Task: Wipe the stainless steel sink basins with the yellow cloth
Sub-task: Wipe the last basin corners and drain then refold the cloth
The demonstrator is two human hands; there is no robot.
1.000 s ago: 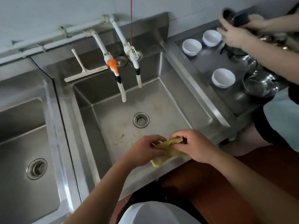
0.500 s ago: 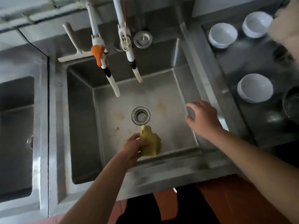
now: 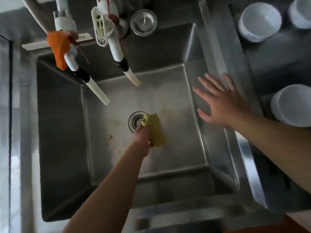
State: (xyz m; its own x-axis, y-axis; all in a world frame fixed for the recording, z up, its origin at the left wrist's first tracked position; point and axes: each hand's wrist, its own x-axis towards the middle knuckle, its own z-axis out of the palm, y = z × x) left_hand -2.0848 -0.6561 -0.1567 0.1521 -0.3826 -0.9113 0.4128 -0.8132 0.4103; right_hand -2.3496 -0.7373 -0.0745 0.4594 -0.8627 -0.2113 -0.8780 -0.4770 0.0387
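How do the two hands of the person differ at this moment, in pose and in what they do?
The left hand is down inside the sink basin and grips the yellow cloth beside the drain; the right hand holds nothing. The left hand's fingers are curled round the cloth; the right hand's fingers are straight and spread. The right hand is at the basin's right wall, higher than the left. Both are bare.

Crumpled yellow cloth (image 3: pixel 155 130) in my grip. Grey stainless steel sink basin (image 3: pixel 168 153), yellowish-brown stains on floor. Orange plastic tap handle (image 3: pixel 58 47), white tap pipes black-banded. White round ceramic bowls (image 3: pixel 259 22).
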